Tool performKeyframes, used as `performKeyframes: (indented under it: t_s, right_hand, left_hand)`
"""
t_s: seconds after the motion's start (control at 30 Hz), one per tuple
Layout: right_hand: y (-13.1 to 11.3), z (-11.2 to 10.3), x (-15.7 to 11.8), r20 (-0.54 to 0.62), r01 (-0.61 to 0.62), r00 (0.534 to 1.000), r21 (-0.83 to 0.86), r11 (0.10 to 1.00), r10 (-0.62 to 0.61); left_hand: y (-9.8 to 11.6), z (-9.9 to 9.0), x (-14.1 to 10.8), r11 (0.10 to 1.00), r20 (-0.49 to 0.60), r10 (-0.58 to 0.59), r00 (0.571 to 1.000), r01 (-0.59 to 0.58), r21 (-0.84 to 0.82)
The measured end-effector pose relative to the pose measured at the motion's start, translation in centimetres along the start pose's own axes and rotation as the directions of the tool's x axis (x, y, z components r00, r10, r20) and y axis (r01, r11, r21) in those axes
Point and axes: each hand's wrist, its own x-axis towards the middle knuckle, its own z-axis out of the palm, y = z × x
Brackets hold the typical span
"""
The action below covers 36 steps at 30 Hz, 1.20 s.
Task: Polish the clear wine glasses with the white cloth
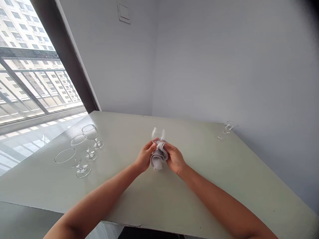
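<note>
Over the middle of the table, my left hand [145,157] is closed on a clear stemmed glass [155,133], its bowl pointing away from me. A light grey cloth [157,160] is bunched around the glass's lower part, covering the stem and foot. My right hand [176,160] grips the cloth from the right side, fingers bent behind it. Both hands meet close together at the glass, and some fingertips are hidden by the cloth.
Three stemmed glasses stand in a row on the left, the nearest glass [83,170] closest to me. More clear glassware [231,125] stands at the far right table edge, by the wall. The pale table [204,186] reaches a wall corner; a window [30,66] is left.
</note>
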Motion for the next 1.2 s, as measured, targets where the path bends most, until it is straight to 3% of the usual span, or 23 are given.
performKeyframes:
  t_s: [0.07, 0.17, 0.33, 0.43, 0.53, 0.63, 0.7, 0.77, 0.83, 0.93, 0.97, 1.03, 1.1, 1.2]
  right_hand:
    - [0.6, 0.4, -0.5, 0.109, -0.031, 0.993, -0.064, 0.997, 0.038]
    - [0.8, 0.5, -1.2, 0.169, -0.044, 0.983, -0.169, 0.985, 0.073]
    - [-0.3, 0.1, -1.5, 0.303, -0.252, 0.909, -0.143, 0.957, 0.285]
    - [-0.4, -0.1, -0.9, 0.304, -0.274, 0.902, -0.145, 0.951, 0.306]
    - [-0.4, -0.9, 0.2, 0.256, -0.191, 0.933, -0.242, 0.951, 0.253]
    - [-1.2, -2.0, 1.1, 0.161, -0.112, 0.968, -0.4, 0.909, 0.191]
    - [-2.3, -2.4, 1.1, 0.068, -0.042, 0.994, -0.49, 0.871, 0.087]
    - [-3.5, -2.0, 0.4, 0.056, 0.102, 0.995, -0.576, 0.811, -0.085]
    - [-4.1, -1.1, -0.7, 0.233, 0.324, 0.946, -0.664, 0.674, -0.226]
    - [-3.4, 0.3, -2.2, 0.619, 0.664, 0.747, -0.692, 0.283, -0.242]
    - [-2.9, 0.6, -2.5, 0.686, 0.72, 0.692, -0.678, 0.146, -0.223]
    - [-2.1, 0.8, -2.7, 0.735, 0.747, 0.644, -0.664, -0.032, -0.21]
    - [-1.7, 0.6, -2.5, 0.729, 0.742, 0.648, -0.669, -0.032, -0.221]
    - [-1.9, 0.4, -2.2, 0.643, 0.707, 0.705, -0.67, 0.227, -0.299]
  left_hand:
    - [-0.2, 0.1, -0.2, 0.995, -0.051, 0.029, 0.998, -0.024, 0.1]
    - [0.0, 0.0, -0.2, 0.973, -0.077, 0.054, 0.996, -0.035, 0.228]
    - [1.0, -1.1, 0.3, 0.991, 0.167, -0.125, 0.978, 0.116, 0.063]
    - [1.4, -1.6, 0.5, 0.998, 0.126, -0.052, 0.991, 0.046, 0.052]
    - [2.0, -1.9, 0.7, 0.991, 0.032, 0.073, 0.997, -0.076, 0.11]
    - [2.6, -2.5, 1.1, 0.986, -0.029, 0.109, 0.994, -0.105, 0.129]
    - [2.7, -3.1, 1.5, 0.991, -0.062, 0.09, 0.994, -0.083, 0.106]
    - [2.5, -3.6, 1.9, 0.998, -0.112, 0.053, 0.992, -0.047, 0.05]
    - [2.3, -3.7, 2.1, 1.0, -0.166, 0.005, 0.986, -0.01, -0.029]
    - [2.1, -3.1, 1.7, 0.987, -0.118, -0.089, 0.989, 0.071, -0.146]
    - [2.1, -2.7, 1.3, 0.98, -0.072, -0.119, 0.99, 0.105, -0.17]
    - [2.1, -1.9, 0.6, 0.967, 0.016, -0.162, 0.987, 0.162, -0.194]
    - [2.1, -1.2, 0.1, 0.964, 0.055, -0.172, 0.984, 0.18, -0.198]
    - [2.0, -0.7, -0.3, 0.968, 0.024, -0.124, 0.992, 0.126, -0.215]
